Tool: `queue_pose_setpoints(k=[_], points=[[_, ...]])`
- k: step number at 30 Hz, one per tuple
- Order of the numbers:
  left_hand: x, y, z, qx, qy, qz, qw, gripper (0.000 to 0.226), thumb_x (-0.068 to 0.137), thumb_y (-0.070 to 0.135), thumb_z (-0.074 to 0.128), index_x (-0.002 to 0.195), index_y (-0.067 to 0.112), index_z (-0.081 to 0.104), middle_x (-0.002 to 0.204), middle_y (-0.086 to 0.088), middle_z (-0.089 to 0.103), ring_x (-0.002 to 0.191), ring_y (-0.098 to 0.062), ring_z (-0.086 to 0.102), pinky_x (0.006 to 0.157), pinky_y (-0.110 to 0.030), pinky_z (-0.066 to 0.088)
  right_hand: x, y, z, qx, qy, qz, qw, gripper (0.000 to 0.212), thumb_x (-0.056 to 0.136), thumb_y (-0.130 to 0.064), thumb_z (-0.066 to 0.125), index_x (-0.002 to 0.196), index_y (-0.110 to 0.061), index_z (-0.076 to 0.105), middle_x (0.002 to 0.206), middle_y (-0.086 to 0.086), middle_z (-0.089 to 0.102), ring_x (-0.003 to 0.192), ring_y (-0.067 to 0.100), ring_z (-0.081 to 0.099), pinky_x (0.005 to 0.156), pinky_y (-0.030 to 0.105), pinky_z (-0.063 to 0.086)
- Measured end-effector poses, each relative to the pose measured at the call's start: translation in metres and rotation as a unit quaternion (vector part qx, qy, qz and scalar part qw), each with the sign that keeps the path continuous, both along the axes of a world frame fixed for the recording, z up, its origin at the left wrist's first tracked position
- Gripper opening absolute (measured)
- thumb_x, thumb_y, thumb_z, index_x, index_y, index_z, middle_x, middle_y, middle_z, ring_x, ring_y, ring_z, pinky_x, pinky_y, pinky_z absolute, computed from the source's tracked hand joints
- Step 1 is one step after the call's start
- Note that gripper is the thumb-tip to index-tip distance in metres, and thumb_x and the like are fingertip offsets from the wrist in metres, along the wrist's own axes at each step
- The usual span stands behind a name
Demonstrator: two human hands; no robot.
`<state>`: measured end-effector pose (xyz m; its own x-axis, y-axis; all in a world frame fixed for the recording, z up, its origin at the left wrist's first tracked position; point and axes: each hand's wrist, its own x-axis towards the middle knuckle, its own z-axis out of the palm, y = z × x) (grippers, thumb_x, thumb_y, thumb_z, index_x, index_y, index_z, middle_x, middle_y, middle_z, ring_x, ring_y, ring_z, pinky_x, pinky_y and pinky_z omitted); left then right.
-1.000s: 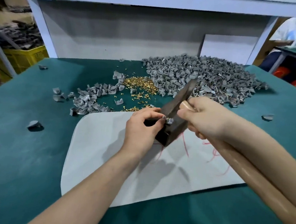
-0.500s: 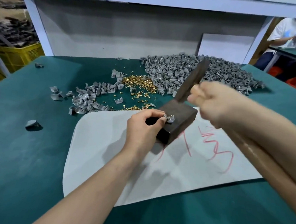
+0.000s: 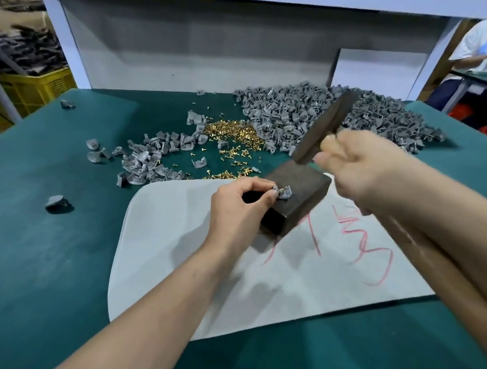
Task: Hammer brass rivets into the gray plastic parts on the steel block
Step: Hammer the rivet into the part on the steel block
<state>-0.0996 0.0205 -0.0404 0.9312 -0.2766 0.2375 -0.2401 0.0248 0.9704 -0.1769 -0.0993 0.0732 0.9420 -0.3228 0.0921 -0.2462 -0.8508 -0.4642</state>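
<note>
The left hand's (image 3: pixel 236 204) fingers (image 3: pixel 270 196) are pinching a gray part (image 3: pixel 284 193) with a rivet (image 3: pixel 283 188) against the block's (image 3: pixel 299 194) near left top edge. The right hand (image 3: pixel 361 166) is gripping a hammer (image 3: pixel 324 126), blurred, above the block's far edge. The block is sitting on a white mat (image 3: pixel 202 268) mid-worktop (image 3: pixel 45 242), rivets (image 3: pixel 231 131) and parts (image 3: pixel 313 114) heaped toward the far edge.
</note>
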Motion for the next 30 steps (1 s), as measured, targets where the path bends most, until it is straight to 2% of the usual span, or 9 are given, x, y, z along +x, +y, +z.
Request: queue_pose_setpoints(k=[4, 7, 10, 14, 18, 21, 25, 28, 30], points=[[-0.001, 0.000, 0.001, -0.017, 0.015, -0.015, 1.000, 0.013, 0.081, 0.000, 0.071, 0.078, 0.013, 0.074, 0.091, -0.003, 0.073, 0.093, -0.025, 0.068, 0.093, -0.048, 0.051, 0.001, 0.009, -0.009, 0.001, 0.058, 0.024, 0.998, 0.033, 0.098, -0.022, 0.041, 0.067, -0.012, 0.036, 0.067, 0.010, 0.047, 0.050, 0.027, 0.052, 0.030, 0.022, 0.040], [-0.001, 0.000, 0.001, 0.005, -0.002, 0.000, 1.000, 0.024, 0.081, 0.004, 0.072, 0.072, 0.026, 0.072, 0.085, 0.011, 0.072, 0.089, -0.011, 0.067, 0.092, -0.037, 0.052, 0.004, -0.007, -0.002, 0.043, -0.020, 0.009, 0.999, 0.035, 0.095, -0.021, 0.047, 0.065, -0.014, 0.032, 0.054, 0.008, 0.040, 0.041, 0.027, 0.046, 0.038, 0.032, 0.039], [-0.003, -0.001, 0.002, 0.000, 0.007, 0.006, 1.000, 0.019, 0.080, 0.004, 0.073, 0.076, 0.023, 0.074, 0.086, 0.010, 0.073, 0.090, -0.010, 0.067, 0.091, -0.032, 0.053, 0.008, -0.021, 0.000, 0.108, -0.039, -0.008, 0.993, 0.036, 0.095, -0.013, 0.048, 0.062, -0.013, 0.034, 0.046, 0.006, 0.037, 0.030, 0.020, 0.038, 0.036, 0.027, 0.034], [-0.004, -0.002, 0.002, 0.004, 0.002, 0.008, 1.000, 0.023, 0.081, 0.005, 0.072, 0.072, 0.026, 0.072, 0.085, 0.011, 0.072, 0.086, -0.007, 0.066, 0.083, -0.023, 0.051, 0.009, -0.032, -0.013, 0.202, -0.033, -0.039, 0.978, 0.029, 0.095, -0.015, 0.050, 0.070, -0.011, 0.037, 0.034, 0.001, 0.039, 0.023, 0.014, 0.034, 0.029, 0.015, 0.028], [-0.008, -0.002, 0.006, -0.003, 0.026, -0.027, 0.999, 0.024, 0.083, 0.009, 0.069, 0.065, 0.025, 0.070, 0.087, 0.011, 0.073, 0.085, -0.003, 0.064, 0.076, -0.015, 0.046, 0.007, -0.041, -0.019, 0.240, -0.067, -0.062, 0.966, 0.023, 0.088, -0.007, 0.055, 0.068, -0.008, 0.043, 0.036, -0.002, 0.043, 0.025, 0.014, 0.038, 0.031, 0.016, 0.030], [-0.008, -0.001, 0.007, 0.007, 0.025, -0.040, 0.999, 0.026, 0.084, 0.011, 0.067, 0.062, 0.026, 0.070, 0.089, 0.011, 0.073, 0.089, -0.005, 0.064, 0.083, -0.026, 0.048, 0.006, -0.042, -0.026, 0.265, -0.065, -0.073, 0.959, 0.030, 0.089, -0.010, 0.057, 0.062, -0.007, 0.042, 0.037, 0.000, 0.043, 0.025, 0.014, 0.037, 0.031, 0.015, 0.029], [-0.008, -0.001, 0.008, 0.019, 0.009, -0.030, 0.999, 0.020, 0.082, 0.014, 0.067, 0.064, 0.025, 0.071, 0.091, 0.010, 0.073, 0.106, -0.021, 0.060, 0.098, -0.045, 0.045, 0.000, -0.031, -0.033, 0.276, -0.032, -0.050, 0.959, 0.037, 0.096, -0.021, 0.050, 0.061, -0.009, 0.041, 0.036, -0.003, 0.042, 0.025, 0.013, 0.035, 0.033, 0.016, 0.031], [-0.011, -0.001, 0.008, 0.024, -0.005, -0.019, 1.000, 0.012, 0.079, 0.022, 0.064, 0.068, 0.026, 0.069, 0.091, 0.009, 0.072, 0.107, -0.025, 0.059, 0.097, -0.047, 0.046, -0.005, -0.021, -0.032, 0.250, -0.035, -0.028, 0.967, 0.034, 0.095, -0.019, 0.049, 0.065, -0.009, 0.039, 0.039, 0.000, 0.041, 0.025, 0.014, 0.036, 0.035, 0.022, 0.032], [-0.013, -0.001, 0.008, 0.040, -0.045, 0.010, 0.998, 0.013, 0.082, 0.018, 0.063, 0.072, 0.026, 0.065, 0.087, 0.009, 0.070, 0.099, -0.022, 0.060, 0.091, -0.044, 0.049, -0.006, -0.015, -0.030, 0.198, -0.042, -0.022, 0.979, 0.033, 0.094, -0.020, 0.049, 0.065, -0.011, 0.036, 0.044, 0.004, 0.041, 0.025, 0.016, 0.037, 0.036, 0.024, 0.033]])
